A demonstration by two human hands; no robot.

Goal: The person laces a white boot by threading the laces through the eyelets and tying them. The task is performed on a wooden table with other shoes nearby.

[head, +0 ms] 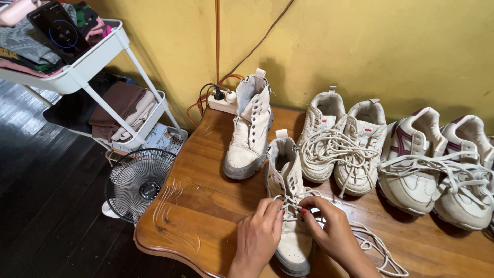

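Wooden table (206,180) against a yellow wall: left hand (259,238) and right hand (333,234) pinched together on the lace (288,206) of the boot (289,206) lying toe-toward-body between them, steadied for lacing. Left of the hands, fan (136,183) and cart (92,62); beyond, second boot (250,128); right, sneakers (345,144), loose lace (378,247) trailing by the right wrist.

Both hands at the laces of a white boot on a wooden table

The left hand (259,234) and right hand (329,229) pinch the lace (291,204) over the near boot (289,206); a second boot (250,128) stands behind it, two pairs of sneakers (342,141) lie to the right, and a fan (136,183) sits on the floor.
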